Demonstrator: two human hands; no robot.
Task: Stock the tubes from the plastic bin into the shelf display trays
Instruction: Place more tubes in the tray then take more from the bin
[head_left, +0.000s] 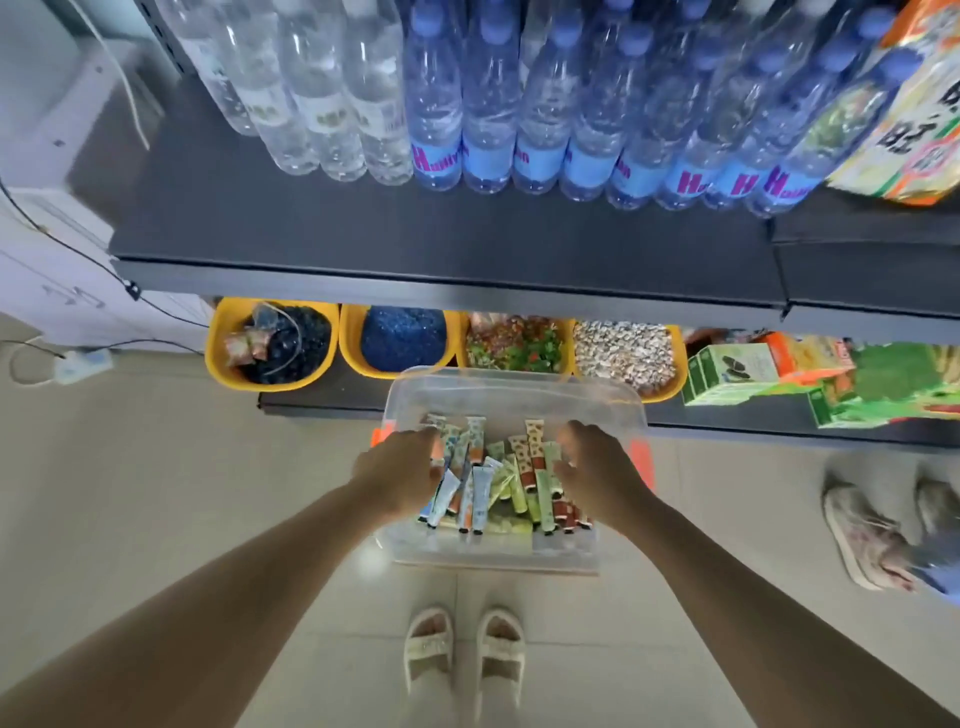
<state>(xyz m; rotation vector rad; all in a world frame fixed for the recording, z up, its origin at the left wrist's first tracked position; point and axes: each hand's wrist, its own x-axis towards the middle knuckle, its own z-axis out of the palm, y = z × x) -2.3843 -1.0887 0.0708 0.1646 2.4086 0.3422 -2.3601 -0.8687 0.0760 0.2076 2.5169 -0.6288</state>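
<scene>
A clear plastic bin (498, 553) with orange side latches stands on the floor in front of the bottom shelf. Inside lie several small tubes (524, 483) in white-blue, green and brown patterns, heaped loosely. My left hand (397, 470) is in the bin's left side, its fingers curled round a fan of white-blue tubes (449, 493). At the right side my right hand (597, 473) reaches in with curled fingers against the brown and green tubes; whether it holds any is hidden. Yellow display trays (218, 364) sit on the low shelf behind the bin.
The yellow trays hold loose sweets and snacks. A dark upper shelf (415, 234) juts out above them, carrying water bottles (483, 130). Green boxes (737, 374) fill the low shelf at right. Another person's shoes (862, 530) stand at right, my slippers (462, 654) below, a power strip (83, 364) at left.
</scene>
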